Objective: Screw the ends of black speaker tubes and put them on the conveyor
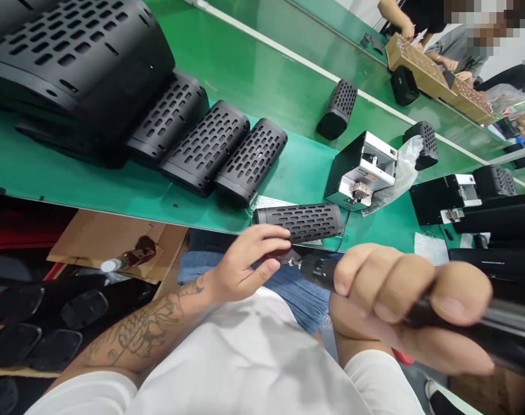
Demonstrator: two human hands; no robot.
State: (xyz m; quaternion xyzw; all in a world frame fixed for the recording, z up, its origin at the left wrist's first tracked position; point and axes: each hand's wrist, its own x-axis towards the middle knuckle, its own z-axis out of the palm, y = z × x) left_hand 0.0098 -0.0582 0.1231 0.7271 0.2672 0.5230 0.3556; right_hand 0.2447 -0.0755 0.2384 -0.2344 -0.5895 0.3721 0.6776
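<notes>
My right hand (400,294) is wrapped round a black electric screwdriver (316,271), whose bit points left. By the bit's tip is my left hand (249,262), its thumb and fingers curved round something small and dark that I cannot make out. Just beyond those fingers, a black slotted casing (305,222) lies on its side at the edge of the green table (227,216). Several similar casings (253,161) lie in a row at the left, with a larger-looking one (85,75) nearest the camera. A black and white screw feeder (361,170) stands beyond my right hand.
Clear plastic wrap (400,178) hangs beside the feeder, and a second feeder (446,199) stands farther right. One casing (337,109) stands at the back. Below the table are a cardboard box (85,236) and a bottle (128,259). Other people's hands (403,26) work across the line.
</notes>
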